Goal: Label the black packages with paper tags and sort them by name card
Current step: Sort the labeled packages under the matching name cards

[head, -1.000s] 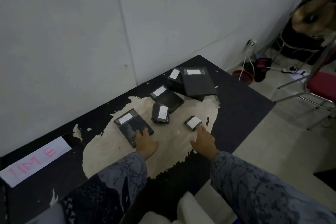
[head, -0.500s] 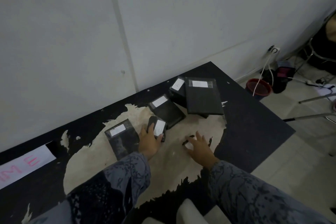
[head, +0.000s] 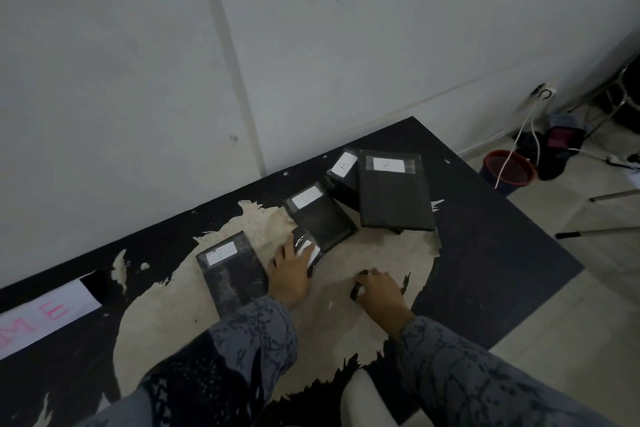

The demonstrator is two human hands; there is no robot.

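Observation:
Several black packages with white paper tags lie on a worn black table (head: 485, 253). My left hand (head: 289, 270) grips a small tagged package (head: 306, 248) in the middle. My right hand (head: 379, 288) curls round the smallest package (head: 356, 288), mostly hidden under the fingers. A flat tagged package (head: 232, 267) lies just left of my left hand. Behind it sits another tagged package (head: 320, 215). The largest tagged package (head: 393, 194) rests partly over a further one (head: 343, 170) near the wall.
A white name card (head: 38, 315) with pink letters lies at the table's left edge. The wall (head: 311, 45) runs along the back. On the floor to the right stand a red bucket (head: 507, 172), cables and chair legs (head: 595, 230).
My left hand left the flat package and moved right onto the small one. My right hand closed over the smallest package and drew it nearer. The camera tilted left.

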